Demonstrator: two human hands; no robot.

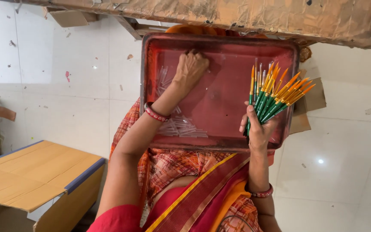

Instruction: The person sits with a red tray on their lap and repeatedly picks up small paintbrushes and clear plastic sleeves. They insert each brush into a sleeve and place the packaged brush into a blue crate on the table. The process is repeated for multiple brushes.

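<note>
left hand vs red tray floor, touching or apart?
Touching. The head view shows the left hand knuckles-up with its fingertips pressed onto the red tray floor, beside the clear tubes; no gap shows.

**Cardboard around us, nothing labelled**

At lower left we see an open cardboard box (31, 180), tan, its flaps spread flat and one flap edged with a blue strip. Flattened brown cardboard pieces (312, 101) lie on the white floor just beyond the right rim of the red tray. Another tan cardboard flap (69, 18) shows at the top left, under the crinkled brown sheet. We see no labels, signs or screens.
</note>
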